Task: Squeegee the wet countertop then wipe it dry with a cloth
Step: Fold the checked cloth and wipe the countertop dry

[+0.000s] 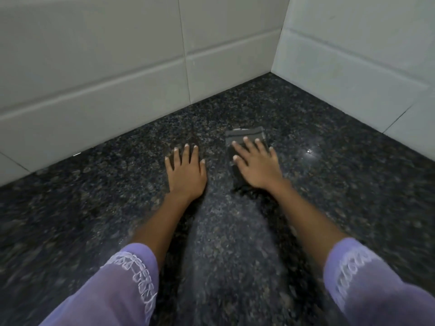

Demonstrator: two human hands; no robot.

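The dark speckled granite countertop [94,208] looks polished and glossy (a small bright glint sits at right of centre). The folded grey cloth [244,135] looks soft and matt. The white ceramic wall tiles [94,67] across the upper frame are smooth, faintly sheened. The sheer lilac fabric sleeves [113,290] carry white embroidered trim.

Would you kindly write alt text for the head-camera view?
A right hand presses a folded grey cloth flat on a dark speckled countertop near a white-tiled corner. The left hand rests flat beside it, empty.
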